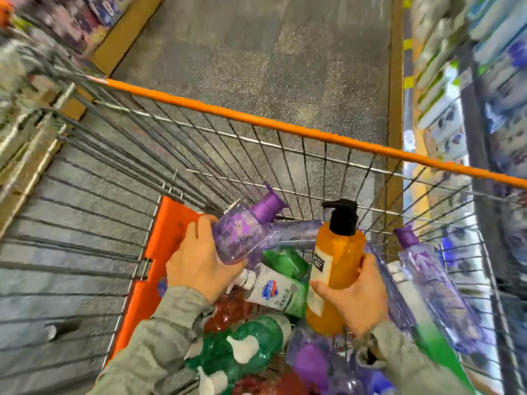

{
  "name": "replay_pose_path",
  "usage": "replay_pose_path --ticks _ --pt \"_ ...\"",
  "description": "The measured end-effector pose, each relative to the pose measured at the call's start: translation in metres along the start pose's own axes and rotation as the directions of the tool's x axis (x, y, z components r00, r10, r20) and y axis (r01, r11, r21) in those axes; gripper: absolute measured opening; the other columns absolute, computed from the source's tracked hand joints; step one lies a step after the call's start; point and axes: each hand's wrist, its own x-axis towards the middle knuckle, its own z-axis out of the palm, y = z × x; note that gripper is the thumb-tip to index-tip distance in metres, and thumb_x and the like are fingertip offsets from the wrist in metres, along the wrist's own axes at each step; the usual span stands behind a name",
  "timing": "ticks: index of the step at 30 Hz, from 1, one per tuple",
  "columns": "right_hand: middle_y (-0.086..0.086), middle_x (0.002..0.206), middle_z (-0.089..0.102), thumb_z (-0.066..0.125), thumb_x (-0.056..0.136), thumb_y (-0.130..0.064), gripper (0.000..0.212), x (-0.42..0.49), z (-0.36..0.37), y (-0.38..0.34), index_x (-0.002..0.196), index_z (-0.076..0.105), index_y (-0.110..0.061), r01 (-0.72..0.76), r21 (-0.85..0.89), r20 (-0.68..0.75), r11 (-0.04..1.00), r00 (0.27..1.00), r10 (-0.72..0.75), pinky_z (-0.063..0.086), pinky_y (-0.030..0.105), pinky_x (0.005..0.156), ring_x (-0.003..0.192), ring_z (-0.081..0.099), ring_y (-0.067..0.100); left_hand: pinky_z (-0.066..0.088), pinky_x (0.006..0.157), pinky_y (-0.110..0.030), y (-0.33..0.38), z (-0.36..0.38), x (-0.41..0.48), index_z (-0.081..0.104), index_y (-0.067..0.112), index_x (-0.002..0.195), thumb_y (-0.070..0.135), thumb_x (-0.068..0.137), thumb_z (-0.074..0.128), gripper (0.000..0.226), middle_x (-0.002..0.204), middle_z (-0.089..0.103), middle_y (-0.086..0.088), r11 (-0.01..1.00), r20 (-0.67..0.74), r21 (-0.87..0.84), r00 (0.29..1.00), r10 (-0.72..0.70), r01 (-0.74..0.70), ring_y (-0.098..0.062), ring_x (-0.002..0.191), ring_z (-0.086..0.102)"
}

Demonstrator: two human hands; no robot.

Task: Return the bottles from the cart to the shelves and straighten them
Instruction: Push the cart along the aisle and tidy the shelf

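I look down into a wire shopping cart (256, 149) with an orange rim. My left hand (199, 260) grips a clear purple bottle (242, 235) with a purple cap, tilted over the cart. My right hand (356, 297) holds an orange bottle (336, 269) with a black pump, upright. Under the hands lie several more bottles: a white and green one (276, 292), green ones (253, 346), and purple ones (436, 283) along the cart's right side.
Stocked shelves (467, 89) run along the right of the aisle, blurred by motion. Another shelf (94, 27) stands at the upper left. Grey floor (271, 58) stretches ahead of the cart. An orange child-seat flap (168, 238) hangs at the cart's left.
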Motion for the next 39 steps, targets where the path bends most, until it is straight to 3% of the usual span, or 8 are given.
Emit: replay_pose_path --ticks 6,12,17,24,29,31,33,39 --pt "0.003 0.109 0.061 0.083 0.038 -0.053 0.079 -0.024 -0.020 -0.018 0.103 0.040 -0.038 0.097 0.116 -0.064 0.988 0.994 -0.090 0.052 0.049 0.085 0.097 0.062 0.026 0.050 0.073 -0.038 0.023 -0.028 -0.015 0.040 0.023 0.117 0.053 0.055 0.082 0.080 0.108 0.051 0.001 0.994 0.007 -0.110 1.000 0.002 -0.001 -0.026 0.100 0.057" --pt "0.002 0.110 0.063 0.093 0.047 -0.031 0.079 -0.070 -0.066 -0.050 0.110 0.046 -0.021 0.191 0.175 -0.078 0.966 0.981 -0.180 0.052 0.046 0.086 0.098 0.062 0.018 0.051 0.075 -0.038 0.057 -0.075 -0.048 0.041 0.025 0.114 0.049 0.056 0.083 0.075 0.106 0.050 0.007 0.968 -0.037 -0.238 0.997 0.068 -0.075 -0.021 0.096 0.057" --pt "-0.013 0.100 0.061 0.090 0.054 -0.006 0.066 -0.120 -0.107 -0.086 0.104 0.049 -0.022 0.283 0.273 -0.138 0.920 0.957 -0.254 0.044 0.002 0.066 0.080 0.056 -0.021 0.047 0.085 -0.039 0.090 -0.127 -0.071 0.040 0.018 0.122 0.046 0.058 0.084 0.083 0.118 0.048 -0.003 0.949 -0.103 -0.295 0.991 0.086 -0.113 -0.027 0.110 0.052" --pt "-0.009 0.094 0.065 0.089 0.051 0.003 0.064 -0.191 -0.159 -0.129 0.098 0.052 -0.021 0.367 0.347 -0.252 0.863 0.923 -0.291 0.052 0.013 0.068 0.075 0.062 -0.012 0.046 0.084 -0.042 0.143 -0.190 -0.119 0.036 0.017 0.120 0.045 0.060 0.083 0.081 0.119 0.045 -0.002 0.875 -0.146 -0.427 0.972 0.183 -0.229 -0.031 0.109 0.053" --pt "-0.008 0.091 0.066 0.093 0.044 -0.007 0.067 -0.245 -0.188 -0.139 0.096 0.053 -0.020 0.431 0.324 -0.360 0.842 0.879 -0.312 0.048 0.017 0.070 0.076 0.061 -0.009 0.048 0.082 -0.042 0.168 -0.215 -0.154 0.038 0.024 0.114 0.045 0.055 0.086 0.078 0.113 0.049 0.002 0.796 -0.166 -0.511 0.945 0.281 -0.326 -0.028 0.102 0.056" --pt "-0.006 0.095 0.067 0.091 0.050 0.003 0.067 -0.263 -0.201 -0.134 0.101 0.053 -0.018 0.441 0.355 -0.377 0.824 0.875 -0.305 0.051 0.017 0.073 0.083 0.064 -0.005 0.048 0.081 -0.043 0.177 -0.218 -0.165 0.039 0.023 0.110 0.043 0.054 0.087 0.077 0.111 0.050 0.001 0.758 -0.184 -0.536 0.928 0.323 -0.370 -0.028 0.101 0.056" --pt "-0.007 0.103 0.067 0.093 0.051 -0.009 0.070 -0.281 -0.213 -0.127 0.107 0.054 -0.021 0.441 0.333 -0.402 0.834 0.866 -0.298 0.051 0.025 0.082 0.094 0.064 0.004 0.048 0.081 -0.043 0.187 -0.221 -0.178 0.040 0.020 0.113 0.042 0.054 0.087 0.079 0.113 0.051 -0.001 0.731 -0.196 -0.546 0.911 0.362 -0.409 -0.030 0.101 0.057" --pt "-0.010 0.100 0.068 0.092 0.050 -0.003 0.068 -0.330 -0.257 -0.101 0.102 0.055 -0.025 0.425 0.349 -0.529 0.836 0.825 -0.198 0.050 0.018 0.072 0.087 0.065 0.001 0.049 0.075 -0.041 0.232 -0.223 -0.214 0.037 0.025 0.110 0.043 0.054 0.087 0.077 0.110 0.051 0.001 0.626 -0.181 -0.586 0.837 0.517 -0.514 -0.025 0.096 0.057"
